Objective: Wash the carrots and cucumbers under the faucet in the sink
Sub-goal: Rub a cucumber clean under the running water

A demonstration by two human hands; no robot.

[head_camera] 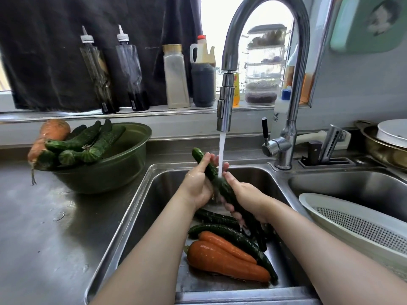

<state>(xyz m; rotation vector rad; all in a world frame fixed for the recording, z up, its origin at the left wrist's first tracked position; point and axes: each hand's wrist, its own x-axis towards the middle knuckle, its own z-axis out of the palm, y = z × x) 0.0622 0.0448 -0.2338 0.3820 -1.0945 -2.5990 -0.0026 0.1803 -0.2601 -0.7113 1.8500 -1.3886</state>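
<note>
Head view: the left grip (pixel 199 183) curls round the far part of a held cucumber (pixel 224 188), and the right grip (pixel 246 199) wraps its near part; it slants above the sink (pixel 136 205), right under the water stream (pixel 221 150) from the faucet (pixel 224 102); on the sink floor, nearer, lie two carrots (pixel 220 260) beside loose cucumbers (pixel 220 219); on the desk (pixel 44 216) at left, a green bowl (pixel 114 172) holds more vegetables; a white colander (pixel 352 223) sits at right.
</note>
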